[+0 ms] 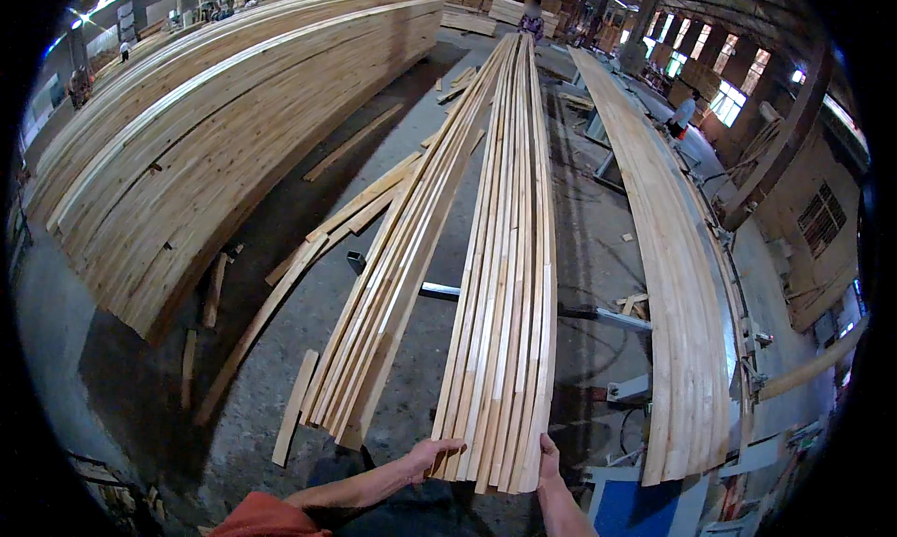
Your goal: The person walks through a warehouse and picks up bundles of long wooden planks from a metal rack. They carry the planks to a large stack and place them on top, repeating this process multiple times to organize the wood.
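Head cam, L hand [432,457], R hand [549,462] holding wood strips [505,303], any print illegible

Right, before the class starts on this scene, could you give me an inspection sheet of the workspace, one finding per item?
Surface: grey floor, scuffed and darkly stained; a metal crossbar runs beneath the strips.
Job's things: bundle of long wooden strips between the hands, near ends slightly uneven; second strip bundle to its left.
Clutter: offcuts, including a short board, lie left of the second strip bundle.
Hands: left hand grips the bundle's near left edge; right hand is against its right edge, fingers mostly hidden.
Cables: dark curved lines on the floor at right, too dim to identify.
Surroundings: large timber stack at left, long panel at right, a person at the bundle's far end.
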Demonstrator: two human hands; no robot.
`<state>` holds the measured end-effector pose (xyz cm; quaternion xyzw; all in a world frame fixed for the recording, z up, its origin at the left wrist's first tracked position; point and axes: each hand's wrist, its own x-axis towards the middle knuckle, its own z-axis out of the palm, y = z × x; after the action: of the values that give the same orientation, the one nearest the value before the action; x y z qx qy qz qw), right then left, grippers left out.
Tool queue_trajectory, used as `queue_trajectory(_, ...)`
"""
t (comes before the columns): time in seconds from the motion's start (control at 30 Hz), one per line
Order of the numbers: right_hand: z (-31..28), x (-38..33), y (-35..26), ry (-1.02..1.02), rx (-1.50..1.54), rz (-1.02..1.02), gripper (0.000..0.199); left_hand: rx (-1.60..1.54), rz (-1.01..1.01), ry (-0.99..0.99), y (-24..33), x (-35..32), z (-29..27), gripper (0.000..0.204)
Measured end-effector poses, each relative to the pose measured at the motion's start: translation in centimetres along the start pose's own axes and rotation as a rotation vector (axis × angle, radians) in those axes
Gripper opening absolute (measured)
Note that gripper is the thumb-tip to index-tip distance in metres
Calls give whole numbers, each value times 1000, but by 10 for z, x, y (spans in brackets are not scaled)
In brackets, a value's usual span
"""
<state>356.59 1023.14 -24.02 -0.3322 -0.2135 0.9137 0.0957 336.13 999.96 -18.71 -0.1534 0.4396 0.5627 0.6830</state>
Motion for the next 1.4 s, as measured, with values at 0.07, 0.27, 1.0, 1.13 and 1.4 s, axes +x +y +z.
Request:
queue_trajectory(0.07,0,-3,-1,3,-9,11,64,-37,-13,-1,-1,0,3,32)
queue_trajectory(0.27,0,5,4,16,-5,84,61,-77,36,-31,-15,26,-21,32)
queue_trajectory(1.0,-45,63,66,7,16,281,72,146,-49,301,-15,62,-95,36)
queue_trajectory(1.13,-37,73,71,44,-9,327,70,53,-42,230,-18,70,-123,43)
queue_trajectory(1.4,-10,47,36,-112,127,343,72,83,3,270,1,46,-118,52)
